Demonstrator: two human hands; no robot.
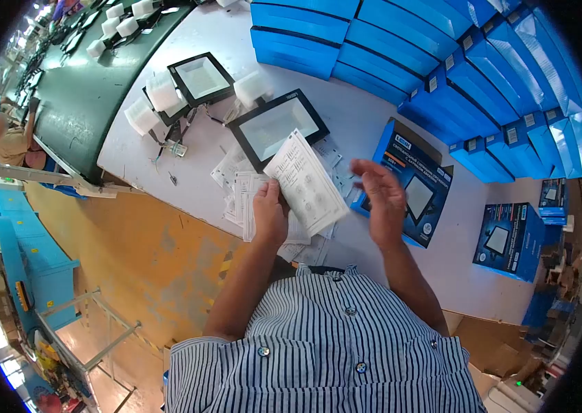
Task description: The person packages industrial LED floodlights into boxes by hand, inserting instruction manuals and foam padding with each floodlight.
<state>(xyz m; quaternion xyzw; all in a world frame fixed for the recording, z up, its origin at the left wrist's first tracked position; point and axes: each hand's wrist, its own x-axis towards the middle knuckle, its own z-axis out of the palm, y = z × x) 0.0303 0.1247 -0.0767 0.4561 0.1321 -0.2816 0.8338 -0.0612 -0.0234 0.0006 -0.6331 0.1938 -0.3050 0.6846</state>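
Observation:
My left hand [270,212] grips a printed instruction leaflet [307,184] by its lower left edge, with the thumb on top. The sheet is tilted and shows text and small diagrams. To its right, my right hand [382,199] is raised with its fingers apart and nothing in it. Behind that hand lies a blue printed carton [418,186] with a floodlight picture. A black-framed LED floodlight [278,127] rests on the table just beyond the leaflet, partly covered by it. More leaflets [244,199] are spread under and beside my left hand.
Two further floodlights, one at the back [203,77], lie with white foam blocks [143,117] at the left. Blue cartons [401,48] are stacked along the far right. Another printed carton [508,237] stands right. A person [12,138] sits by the green conveyor [88,103].

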